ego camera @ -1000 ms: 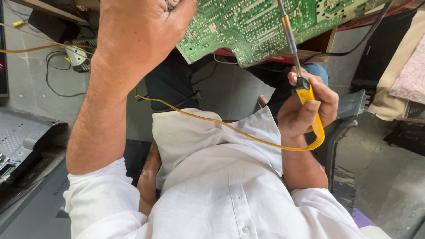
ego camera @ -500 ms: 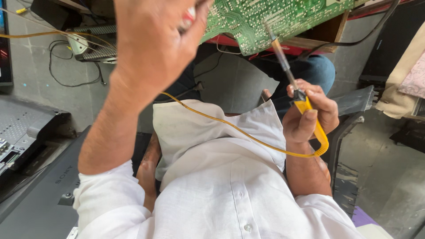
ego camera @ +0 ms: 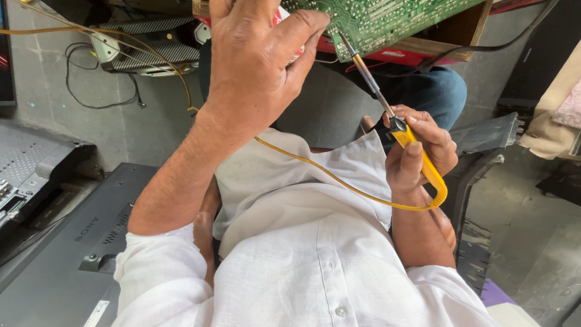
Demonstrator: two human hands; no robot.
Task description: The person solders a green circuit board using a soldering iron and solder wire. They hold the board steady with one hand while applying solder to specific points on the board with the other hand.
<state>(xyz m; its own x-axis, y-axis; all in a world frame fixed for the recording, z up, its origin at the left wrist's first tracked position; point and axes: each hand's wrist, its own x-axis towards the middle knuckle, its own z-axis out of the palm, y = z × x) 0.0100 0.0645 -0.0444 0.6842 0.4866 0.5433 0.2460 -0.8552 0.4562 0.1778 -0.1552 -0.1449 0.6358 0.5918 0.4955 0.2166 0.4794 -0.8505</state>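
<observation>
We take the green printed circuit board (ego camera: 387,18), solder side toward us, as landmark; it sits at top centre on a red-and-wood frame (ego camera: 436,51). Our left hand (ego camera: 254,66) is raised just left of the board, fingers curled w/ thumb pressed toward them at the board's edge; what the grip pinches we can't tell. Our right hand (ego camera: 420,151) is below and right of the board, grip wrapped tight round the yellow-handled soldering iron (ego camera: 399,130), metal tip at the board's lower edge. Its thin yellow cord (ego camera: 339,181) loops below the board across our white shirt (ego camera: 315,254). Far lower left of the board: dark flat TV back panel (ego camera: 66,242) on the floor.
</observation>
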